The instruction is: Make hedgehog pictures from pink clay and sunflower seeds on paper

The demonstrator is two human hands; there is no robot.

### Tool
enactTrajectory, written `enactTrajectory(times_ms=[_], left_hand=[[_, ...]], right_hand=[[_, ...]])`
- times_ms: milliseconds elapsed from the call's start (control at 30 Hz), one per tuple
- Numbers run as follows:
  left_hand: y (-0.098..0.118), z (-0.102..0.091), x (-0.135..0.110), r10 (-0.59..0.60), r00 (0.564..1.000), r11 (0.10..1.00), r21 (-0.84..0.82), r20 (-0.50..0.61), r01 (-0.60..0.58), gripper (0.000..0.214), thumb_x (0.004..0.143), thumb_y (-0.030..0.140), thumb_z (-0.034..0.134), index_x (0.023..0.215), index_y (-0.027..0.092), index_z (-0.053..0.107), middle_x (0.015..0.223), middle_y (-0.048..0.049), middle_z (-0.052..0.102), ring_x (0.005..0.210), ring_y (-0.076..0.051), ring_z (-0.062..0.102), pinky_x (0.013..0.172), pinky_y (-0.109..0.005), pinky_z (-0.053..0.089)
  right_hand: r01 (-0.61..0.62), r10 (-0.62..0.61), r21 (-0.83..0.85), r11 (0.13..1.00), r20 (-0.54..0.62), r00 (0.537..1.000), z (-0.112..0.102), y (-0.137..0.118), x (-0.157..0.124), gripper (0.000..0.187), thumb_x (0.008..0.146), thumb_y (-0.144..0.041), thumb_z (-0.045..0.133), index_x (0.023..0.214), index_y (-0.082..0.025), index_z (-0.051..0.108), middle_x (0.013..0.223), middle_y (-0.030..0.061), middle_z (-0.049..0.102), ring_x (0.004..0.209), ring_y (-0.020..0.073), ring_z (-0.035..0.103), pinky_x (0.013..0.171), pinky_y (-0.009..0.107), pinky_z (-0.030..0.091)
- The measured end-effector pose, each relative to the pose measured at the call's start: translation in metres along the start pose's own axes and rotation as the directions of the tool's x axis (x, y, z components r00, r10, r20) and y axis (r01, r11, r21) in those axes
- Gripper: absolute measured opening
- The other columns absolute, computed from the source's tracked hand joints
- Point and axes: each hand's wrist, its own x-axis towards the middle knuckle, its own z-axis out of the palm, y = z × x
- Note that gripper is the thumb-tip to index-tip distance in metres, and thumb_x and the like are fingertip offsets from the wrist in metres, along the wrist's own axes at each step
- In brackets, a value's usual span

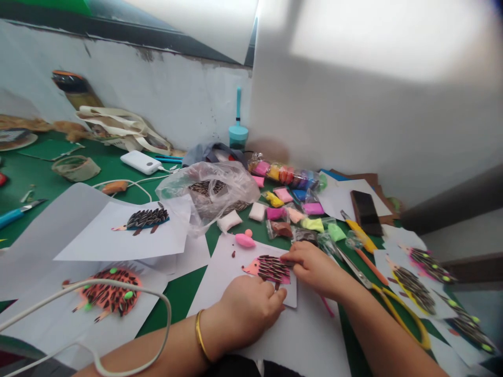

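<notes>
A hedgehog picture [271,268] of pink clay, its back covered with dark striped sunflower seeds, lies on a small white card on larger white paper [314,340]. My right hand [314,267] reaches its upper right edge, thumb and finger pinched on what looks like a sunflower seed at the pink rim. Over the card's lower edge rests my left hand [251,309], fingers curled together below the hedgehog; what they hold, if anything, is hidden. A bright pink clay lump [245,240] and a small brown bit [233,254] lie above the card.
A clear bag of sunflower seeds [208,188] and several clay packets [275,213] stand behind. Yellow-handled scissors [404,309], a craft knife [359,233] and a phone [365,212] lie right. Finished hedgehog pictures flank both sides; a white cable [168,314] loops at left.
</notes>
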Motion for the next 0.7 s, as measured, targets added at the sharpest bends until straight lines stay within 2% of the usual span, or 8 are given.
enactTrajectory(times_ms=[133, 367, 700], left_hand=[[0.0030, 0.0015, 0.0004, -0.032, 0.998, 0.999, 0.006, 0.060, 0.032, 0.022, 0.093, 0.033, 0.052, 0.109, 0.018, 0.057, 0.071, -0.0024, 0.062, 0.059, -0.022, 0.059, 0.047, -0.033, 0.044], [0.0070, 0.0047, -0.0001, -0.062, 0.984, 0.998, 0.000, 0.165, 0.063, 0.021, 0.092, 0.039, 0.054, 0.095, 0.018, 0.058, 0.073, -0.0043, 0.063, 0.063, -0.024, 0.061, 0.049, -0.034, 0.046], [0.0075, 0.0043, -0.0007, -0.075, 0.980, 0.997, -0.019, 0.183, 0.079, 0.024, 0.092, 0.041, 0.055, 0.089, 0.018, 0.058, 0.072, -0.0052, 0.063, 0.064, -0.025, 0.062, 0.051, -0.033, 0.046]], right_hand=[[-0.011, 0.012, -0.016, 1.000, 0.016, 1.000, -0.0003, -0.0013, -0.0005, 0.044, 0.075, -0.006, 0.049, 0.102, -0.026, 0.077, 0.088, 0.0046, 0.067, 0.090, 0.0211, 0.057, 0.084, 0.032, 0.043], [-0.008, 0.009, -0.031, 0.999, 0.050, 0.999, -0.0025, -0.0060, -0.0011, 0.048, 0.074, -0.005, 0.048, 0.107, -0.027, 0.076, 0.089, 0.0043, 0.068, 0.091, 0.0210, 0.056, 0.084, 0.032, 0.042], [-0.023, 0.024, -0.018, 1.000, 0.038, 0.999, -0.0044, -0.0008, -0.0048, 0.045, 0.076, -0.006, 0.047, 0.106, -0.025, 0.076, 0.092, 0.0056, 0.067, 0.093, 0.0215, 0.056, 0.086, 0.033, 0.042]])
